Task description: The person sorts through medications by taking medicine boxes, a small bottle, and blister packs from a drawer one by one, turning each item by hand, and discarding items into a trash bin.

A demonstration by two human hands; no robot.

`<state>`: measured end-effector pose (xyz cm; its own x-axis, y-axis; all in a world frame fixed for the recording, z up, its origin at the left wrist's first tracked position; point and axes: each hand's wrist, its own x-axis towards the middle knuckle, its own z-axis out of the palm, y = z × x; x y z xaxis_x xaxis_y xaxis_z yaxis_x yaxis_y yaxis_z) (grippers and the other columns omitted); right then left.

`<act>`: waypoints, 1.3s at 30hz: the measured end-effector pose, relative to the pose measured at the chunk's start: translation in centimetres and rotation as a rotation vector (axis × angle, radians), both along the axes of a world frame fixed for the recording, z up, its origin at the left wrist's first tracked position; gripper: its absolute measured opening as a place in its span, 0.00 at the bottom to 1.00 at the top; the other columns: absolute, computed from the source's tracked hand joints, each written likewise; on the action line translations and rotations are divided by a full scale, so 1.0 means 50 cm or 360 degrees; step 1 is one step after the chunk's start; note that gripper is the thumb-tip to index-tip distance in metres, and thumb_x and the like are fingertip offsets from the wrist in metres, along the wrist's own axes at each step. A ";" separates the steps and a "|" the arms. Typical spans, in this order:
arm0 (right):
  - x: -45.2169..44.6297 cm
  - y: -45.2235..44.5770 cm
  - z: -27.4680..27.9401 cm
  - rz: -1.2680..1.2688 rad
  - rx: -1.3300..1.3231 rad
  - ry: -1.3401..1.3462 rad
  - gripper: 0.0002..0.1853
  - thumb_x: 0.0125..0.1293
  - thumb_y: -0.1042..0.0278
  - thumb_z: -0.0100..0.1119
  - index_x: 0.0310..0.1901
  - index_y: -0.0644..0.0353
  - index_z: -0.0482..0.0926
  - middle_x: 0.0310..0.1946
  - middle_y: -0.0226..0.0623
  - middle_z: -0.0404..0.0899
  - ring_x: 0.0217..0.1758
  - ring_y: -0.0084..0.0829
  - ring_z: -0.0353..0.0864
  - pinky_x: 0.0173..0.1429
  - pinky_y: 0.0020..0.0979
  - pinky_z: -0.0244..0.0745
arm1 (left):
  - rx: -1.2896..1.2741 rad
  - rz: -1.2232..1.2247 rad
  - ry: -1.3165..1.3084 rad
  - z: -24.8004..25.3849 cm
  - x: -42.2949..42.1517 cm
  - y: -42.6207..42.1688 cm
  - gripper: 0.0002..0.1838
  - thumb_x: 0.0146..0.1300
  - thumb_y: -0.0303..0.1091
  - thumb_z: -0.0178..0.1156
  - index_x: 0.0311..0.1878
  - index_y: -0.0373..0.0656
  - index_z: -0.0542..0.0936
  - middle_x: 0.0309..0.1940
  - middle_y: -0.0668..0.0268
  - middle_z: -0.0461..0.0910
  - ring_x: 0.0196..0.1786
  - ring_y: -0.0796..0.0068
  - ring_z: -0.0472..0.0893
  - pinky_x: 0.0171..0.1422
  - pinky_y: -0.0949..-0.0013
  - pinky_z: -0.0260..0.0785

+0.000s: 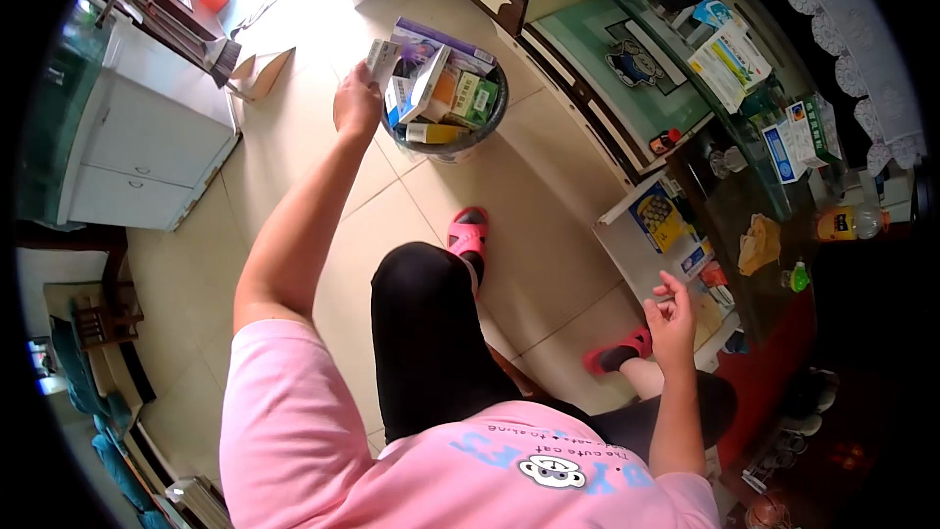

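Head: bin (503, 98) of boxes (425, 85)

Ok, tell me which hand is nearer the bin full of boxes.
Left. The left hand holds a small box by the bin; the right hand is much farther back, off to the person's right.

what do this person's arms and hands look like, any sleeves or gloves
Short pink sleeves, with forearms uncovered. The left hand and right hand are gloveless; no watch or bracelet shows.
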<state>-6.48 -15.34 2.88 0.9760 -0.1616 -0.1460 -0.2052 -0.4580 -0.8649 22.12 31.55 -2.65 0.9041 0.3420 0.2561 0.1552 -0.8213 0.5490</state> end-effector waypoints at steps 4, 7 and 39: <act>0.020 -0.006 -0.027 0.0029 -0.0110 0.0020 0.24 0.60 0.75 0.61 0.59 0.62 0.70 0.43 0.35 0.71 0.30 0.21 0.70 0.37 0.22 0.71 | 0.0360 0.0030 0.0420 -0.030 0.078 -0.017 0.24 0.63 0.35 0.55 0.63 0.45 0.70 0.52 0.55 0.77 0.54 0.56 0.77 0.58 0.58 0.70; 0.033 -0.005 -0.029 0.0053 -0.0142 0.0037 0.24 0.59 0.76 0.61 0.58 0.62 0.71 0.43 0.36 0.71 0.30 0.21 0.70 0.37 0.22 0.71 | 0.0376 -0.0115 0.0520 -0.150 0.153 -0.016 0.26 0.61 0.45 0.59 0.61 0.47 0.74 0.48 0.53 0.80 0.52 0.53 0.78 0.58 0.58 0.70; 0.040 -0.629 -0.567 -0.1853 -0.0577 0.0207 0.42 0.41 0.54 0.78 0.55 0.66 0.67 0.51 0.50 0.71 0.54 0.45 0.73 0.57 0.42 0.71 | -0.2373 -0.0615 0.1392 0.132 -0.363 -0.638 0.20 0.66 0.30 0.49 0.62 0.40 0.65 0.57 0.59 0.73 0.55 0.70 0.76 0.54 0.68 0.72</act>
